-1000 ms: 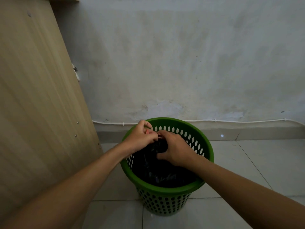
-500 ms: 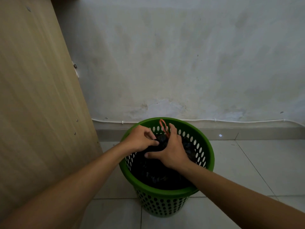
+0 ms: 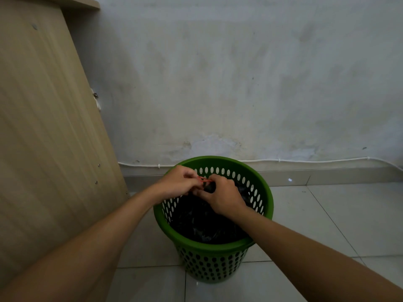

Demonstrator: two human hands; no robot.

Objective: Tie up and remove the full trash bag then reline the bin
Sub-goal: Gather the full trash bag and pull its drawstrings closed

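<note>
A black, crinkled plastic trash bag [image 3: 202, 221] sits inside a round green plastic bin [image 3: 218, 249] with rows of oval holes in its wall. The neck of the bag is gathered into a bunch near the far rim, and a thin red rubber band [image 3: 204, 179] stretches across that bunch between the two hands.

The bin stands on a floor of pale square tiles [image 3: 327, 214], close to a stained, whitish plaster wall [image 3: 239, 83]. A thin white cable [image 3: 305, 160] runs along the foot of the wall just above a grey skirting. To the left rises a light wood-grain cabinet panel [image 3: 43, 127] with small screw heads.

Both bare forearms reach in from the near edge and meet over the bin's far side. The left hand [image 3: 180, 182] curls its fingers, its grip pinching the band. The right hand [image 3: 222, 195], knuckles up, has its grip closed round the bunched neck of the bag.
</note>
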